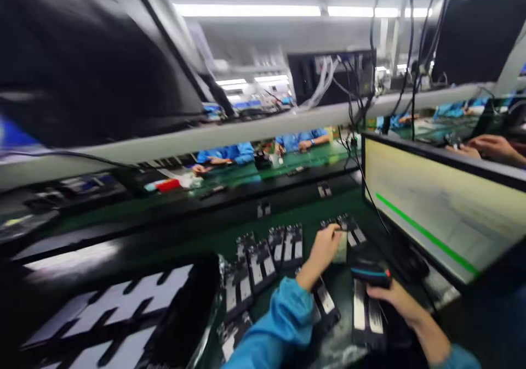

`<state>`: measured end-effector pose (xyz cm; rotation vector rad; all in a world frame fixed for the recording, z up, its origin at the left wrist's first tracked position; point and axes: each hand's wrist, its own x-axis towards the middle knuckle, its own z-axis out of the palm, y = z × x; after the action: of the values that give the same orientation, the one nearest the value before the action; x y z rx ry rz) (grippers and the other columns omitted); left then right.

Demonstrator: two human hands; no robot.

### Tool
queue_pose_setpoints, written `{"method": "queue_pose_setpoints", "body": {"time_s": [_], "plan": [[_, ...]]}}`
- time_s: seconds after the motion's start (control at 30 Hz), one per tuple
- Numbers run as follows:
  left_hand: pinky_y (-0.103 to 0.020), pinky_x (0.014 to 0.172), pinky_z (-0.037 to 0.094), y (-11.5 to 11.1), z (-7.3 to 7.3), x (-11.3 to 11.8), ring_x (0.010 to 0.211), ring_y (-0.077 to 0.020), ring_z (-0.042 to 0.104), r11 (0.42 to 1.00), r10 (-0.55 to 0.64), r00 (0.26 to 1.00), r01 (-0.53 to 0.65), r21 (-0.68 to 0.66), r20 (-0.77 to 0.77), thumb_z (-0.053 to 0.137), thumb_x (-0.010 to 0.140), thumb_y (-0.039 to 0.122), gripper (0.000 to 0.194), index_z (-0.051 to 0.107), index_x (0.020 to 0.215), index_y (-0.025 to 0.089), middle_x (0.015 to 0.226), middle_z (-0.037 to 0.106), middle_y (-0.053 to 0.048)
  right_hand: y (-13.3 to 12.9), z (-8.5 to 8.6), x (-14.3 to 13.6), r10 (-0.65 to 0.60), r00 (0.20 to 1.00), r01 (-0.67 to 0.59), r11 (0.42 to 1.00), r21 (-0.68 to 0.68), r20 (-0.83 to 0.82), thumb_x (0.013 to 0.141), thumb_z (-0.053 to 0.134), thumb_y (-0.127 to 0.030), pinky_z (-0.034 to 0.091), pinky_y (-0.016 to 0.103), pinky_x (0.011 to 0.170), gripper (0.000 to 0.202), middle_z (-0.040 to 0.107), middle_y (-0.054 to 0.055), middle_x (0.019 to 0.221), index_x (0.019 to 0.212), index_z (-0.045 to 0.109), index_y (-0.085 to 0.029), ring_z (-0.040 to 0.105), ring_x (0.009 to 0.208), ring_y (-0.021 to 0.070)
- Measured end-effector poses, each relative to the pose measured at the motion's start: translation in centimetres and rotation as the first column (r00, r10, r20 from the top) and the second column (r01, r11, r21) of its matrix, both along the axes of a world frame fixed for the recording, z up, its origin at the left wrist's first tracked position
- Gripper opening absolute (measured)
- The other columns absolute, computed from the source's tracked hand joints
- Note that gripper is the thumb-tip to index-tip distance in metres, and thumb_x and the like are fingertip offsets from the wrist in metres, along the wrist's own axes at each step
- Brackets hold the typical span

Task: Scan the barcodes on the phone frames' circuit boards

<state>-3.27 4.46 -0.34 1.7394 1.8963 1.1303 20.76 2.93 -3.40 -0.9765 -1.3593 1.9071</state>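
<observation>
My left hand (323,250) reaches over the bench with its fingers pinched at the top edge of a flat yellowish-green piece (341,248); the picture is blurred there. In my right hand (395,299) is a black barcode scanner (369,272) with a teal stripe and a red spot at its end. Just below the scanner lies a dark phone-like part (369,319) with two pale strips. Several similar parts (260,266) lie in uneven rows left of my left hand, and another part (324,299) is partly hidden beneath my left forearm.
A monitor (423,207) with a green bar stands at the right. On the left, a black tray (189,297) holds pale cut-out pieces. A grey rail (246,130) with hanging cables crosses ahead. Beyond it, people in blue sleeves (236,153) work at another green bench.
</observation>
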Motion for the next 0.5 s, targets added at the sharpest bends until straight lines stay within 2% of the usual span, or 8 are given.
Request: {"method": "queue_pose_setpoints", "body": {"time_s": [0.07, 0.13, 0.2, 0.27, 0.37, 0.43, 0.5], "plan": [[-0.035, 0.089, 0.049, -0.5, -0.5, -0.5, 0.095, -0.0220, 0.067, 1.000, -0.014, 0.999, 0.015, -0.017, 0.032, 0.049, 0.091, 0.024, 0.028, 0.066, 0.112, 0.017, 0.104, 0.072, -0.010, 0.2, -1.6, 0.6, 0.012, 0.998, -0.016, 0.997, -0.073, -0.057, 0.057, 0.093, -0.035, 0.046, 0.054, 0.103, 0.042, 0.078, 0.008, 0.098, 0.091, 0.076, -0.016, 0.070, 0.100, 0.0356], [-0.032, 0.079, 0.050, -1.7, -1.7, 0.0, 0.086, -0.0200, 0.067, 0.991, -0.088, 0.988, 0.099, -0.089, 0.126, 0.051, 0.091, 0.027, 0.028, 0.065, 0.113, 0.016, 0.098, 0.072, -0.008, 1.1, -2.4, 1.1, 0.000, 0.988, -0.018, 0.993, -0.117, -0.152, 0.062, 0.090, -0.038, 0.042, 0.051, 0.109, 0.044, 0.077, 0.011, 0.107, 0.097, 0.076, -0.015, 0.068, 0.109, 0.0337], [-0.028, 0.070, 0.049, -3.4, -3.4, 1.5, 0.078, -0.0180, 0.065, 0.964, -0.173, 0.957, 0.213, -0.160, 0.231, 0.053, 0.090, 0.029, 0.028, 0.065, 0.112, 0.016, 0.092, 0.071, -0.006, 2.3, -2.7, 1.3, -0.024, 0.971, -0.011, 0.989, -0.145, -0.239, 0.067, 0.086, -0.039, 0.039, 0.048, 0.113, 0.046, 0.075, 0.012, 0.116, 0.104, 0.075, -0.015, 0.064, 0.119, 0.0318], [-0.027, 0.067, 0.048, -5.3, -5.2, 3.7, 0.074, -0.0167, 0.062, 0.943, -0.209, 0.938, 0.268, -0.199, 0.275, 0.056, 0.089, 0.030, 0.027, 0.066, 0.110, 0.016, 0.089, 0.070, -0.005, 3.3, -2.8, 1.5, -0.037, 0.957, -0.014, 0.985, -0.172, -0.286, 0.069, 0.084, -0.038, 0.039, 0.048, 0.115, 0.045, 0.074, 0.013, 0.119, 0.106, 0.075, -0.015, 0.063, 0.121, 0.0318], [-0.029, 0.071, 0.048, -7.1, -6.8, 6.5, 0.073, -0.0161, 0.059, 0.952, -0.184, 0.948, 0.237, -0.192, 0.258, 0.057, 0.089, 0.030, 0.024, 0.066, 0.107, 0.016, 0.089, 0.068, -0.005, 4.0, -3.1, 1.7, -0.038, 0.955, -0.027, 0.976, -0.216, -0.294, 0.071, 0.082, -0.034, 0.040, 0.048, 0.115, 0.039, 0.074, 0.014, 0.117, 0.104, 0.075, -0.013, 0.065, 0.119, 0.0316], [-0.031, 0.077, 0.049, -7.5, -6.9, 7.3, 0.079, -0.0172, 0.060, 0.961, -0.189, 0.955, 0.227, -0.156, 0.227, 0.056, 0.090, 0.029, 0.022, 0.066, 0.106, 0.017, 0.093, 0.066, -0.006, 4.2, -3.3, 1.6, -0.041, 0.958, -0.029, 0.970, -0.240, -0.284, 0.072, 0.082, -0.031, 0.040, 0.045, 0.115, 0.038, 0.074, 0.014, 0.118, 0.105, 0.075, -0.013, 0.064, 0.121, 0.0306], [-0.036, 0.088, 0.049, -7.6, -6.7, 7.1, 0.095, -0.0208, 0.061, 0.965, -0.222, 0.964, 0.239, -0.108, 0.145, 0.058, 0.089, 0.028, 0.020, 0.067, 0.105, 0.018, 0.103, 0.064, -0.009, 4.3, -3.4, 1.5, -0.042, 0.961, -0.032, 0.966, -0.258, -0.274, 0.072, 0.082, -0.028, 0.041, 0.044, 0.115, 0.038, 0.074, 0.013, 0.118, 0.106, 0.075, -0.012, 0.064, 0.121, 0.0303]]}}
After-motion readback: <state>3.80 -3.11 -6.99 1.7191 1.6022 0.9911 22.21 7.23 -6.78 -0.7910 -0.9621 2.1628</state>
